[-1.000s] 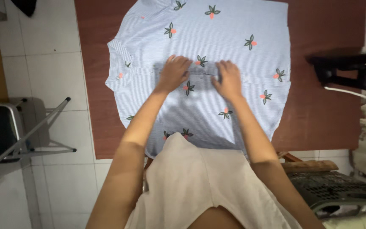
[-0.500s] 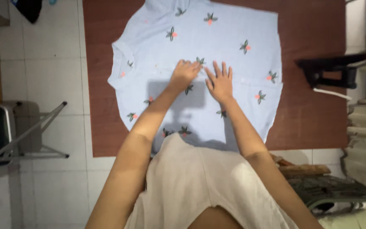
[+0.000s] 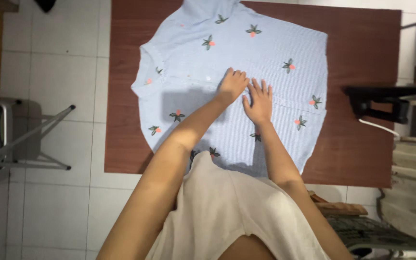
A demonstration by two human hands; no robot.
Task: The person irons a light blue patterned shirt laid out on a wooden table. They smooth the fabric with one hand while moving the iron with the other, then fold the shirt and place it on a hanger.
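— Where are your hands?

— My left hand [image 3: 232, 85] and right hand [image 3: 259, 100] lie flat, fingers spread, side by side on the shirt [image 3: 232, 62] spread mid-worktop [image 3: 362, 144].

— How to smooth well?

— I'd press lightly and sweep from the button strip towards three and nine o'clock. The thin striped cotton with embroidered sprigs wrinkles easily.

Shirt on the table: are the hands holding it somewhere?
No. Both the left hand and right hand lie flat on the shirt's middle, pressing, not gripping.
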